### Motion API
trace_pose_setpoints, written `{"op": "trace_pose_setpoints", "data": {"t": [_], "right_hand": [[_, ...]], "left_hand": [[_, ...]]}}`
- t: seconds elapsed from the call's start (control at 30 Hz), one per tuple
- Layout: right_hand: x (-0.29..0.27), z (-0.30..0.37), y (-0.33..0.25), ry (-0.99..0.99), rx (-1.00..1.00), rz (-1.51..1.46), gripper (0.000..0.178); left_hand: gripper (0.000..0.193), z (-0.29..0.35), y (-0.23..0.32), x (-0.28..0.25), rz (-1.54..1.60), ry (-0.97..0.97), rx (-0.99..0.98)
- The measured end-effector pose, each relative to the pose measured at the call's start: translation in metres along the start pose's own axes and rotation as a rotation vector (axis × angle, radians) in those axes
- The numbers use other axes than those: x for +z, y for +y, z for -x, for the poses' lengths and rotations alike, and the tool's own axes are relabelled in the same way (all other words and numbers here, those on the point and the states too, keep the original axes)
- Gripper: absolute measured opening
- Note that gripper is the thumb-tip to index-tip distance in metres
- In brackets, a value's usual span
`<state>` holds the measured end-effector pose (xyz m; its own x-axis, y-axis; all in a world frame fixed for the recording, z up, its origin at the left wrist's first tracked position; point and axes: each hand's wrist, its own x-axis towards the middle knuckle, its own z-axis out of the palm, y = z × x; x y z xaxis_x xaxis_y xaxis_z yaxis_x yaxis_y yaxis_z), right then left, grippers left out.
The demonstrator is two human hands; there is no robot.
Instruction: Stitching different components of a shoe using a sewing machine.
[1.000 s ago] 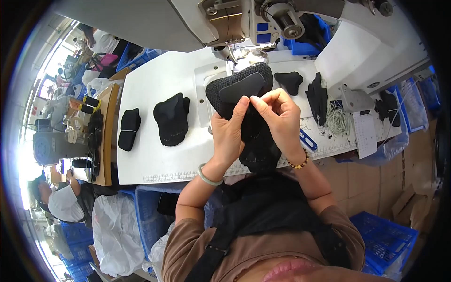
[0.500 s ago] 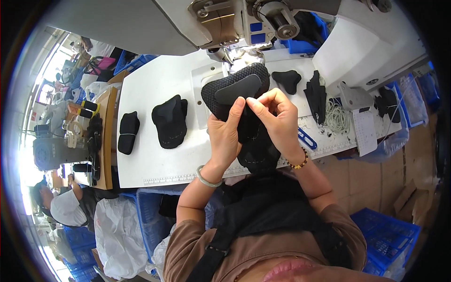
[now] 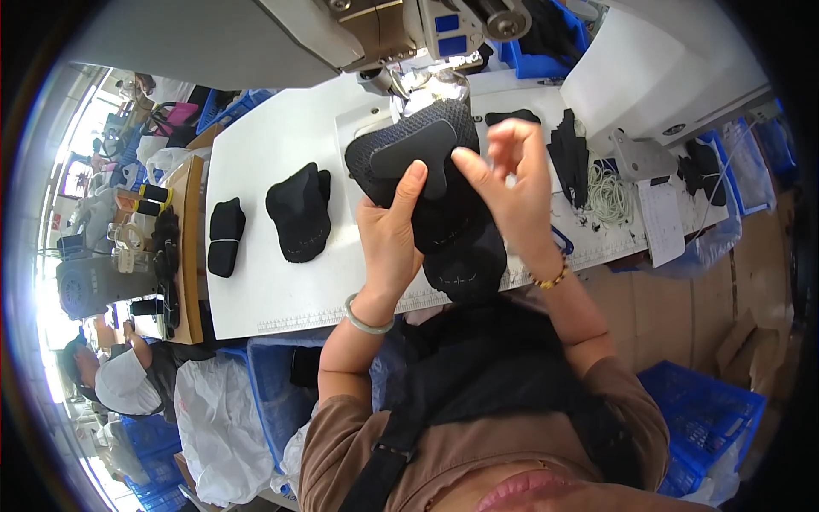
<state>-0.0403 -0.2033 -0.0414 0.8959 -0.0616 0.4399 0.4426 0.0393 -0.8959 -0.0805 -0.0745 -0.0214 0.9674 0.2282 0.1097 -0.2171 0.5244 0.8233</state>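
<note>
Under the sewing machine head point(image 3: 375, 38), my left hand point(image 3: 388, 235) grips a black mesh pad point(image 3: 458, 124), its thumb pressing on the front. A smooth black patch point(image 3: 414, 149) lies over the mesh. My right hand point(image 3: 522, 192) is at the pad's right side, fingers loosely apart and slightly blurred. Its thumb tip is close to the patch's edge; whether it touches cannot be made out. Below the pad, another black piece point(image 3: 465, 269) with pale stitch marks lies at the table's front edge.
On the white table point(image 3: 256, 154) lie a black padded piece point(image 3: 299, 213), a banded black bundle point(image 3: 226, 239), black strips point(image 3: 566, 158), a pale cord coil point(image 3: 608, 189) and a partly hidden blue tool point(image 3: 560, 239). Blue crates point(image 3: 699, 418) stand lower right; a person point(image 3: 128, 375) sits far left.
My right hand has let go of the patch's edge, its pinch opening as the fingers lift away rightward. More of the patch shows, lying over the pad. My left hand keeps its grip.
</note>
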Motion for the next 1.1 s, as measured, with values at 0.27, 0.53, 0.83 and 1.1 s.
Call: {"op": "trace_pose_setpoints", "data": {"t": [0.27, 0.53, 0.83, 1.1], "right_hand": [[-0.012, -0.038, -0.007, -0.315, 0.084, -0.005, 0.025], [-0.01, -0.035, -0.022, -0.331, 0.113, 0.002, 0.025], [-0.01, -0.035, -0.013, -0.333, 0.159, -0.068, 0.024], [-0.008, -0.034, -0.009, -0.375, 0.254, -0.268, 0.02]], "left_hand": [[0.023, 0.0, 0.009, 0.002, -0.046, -0.024, -0.095], [0.025, -0.014, 0.029, -0.014, -0.204, -0.161, -0.189], [0.025, -0.028, 0.03, -0.023, -0.519, -0.238, -0.043], [0.025, -0.029, 0.033, -0.026, -0.596, -0.284, 0.03]]}}
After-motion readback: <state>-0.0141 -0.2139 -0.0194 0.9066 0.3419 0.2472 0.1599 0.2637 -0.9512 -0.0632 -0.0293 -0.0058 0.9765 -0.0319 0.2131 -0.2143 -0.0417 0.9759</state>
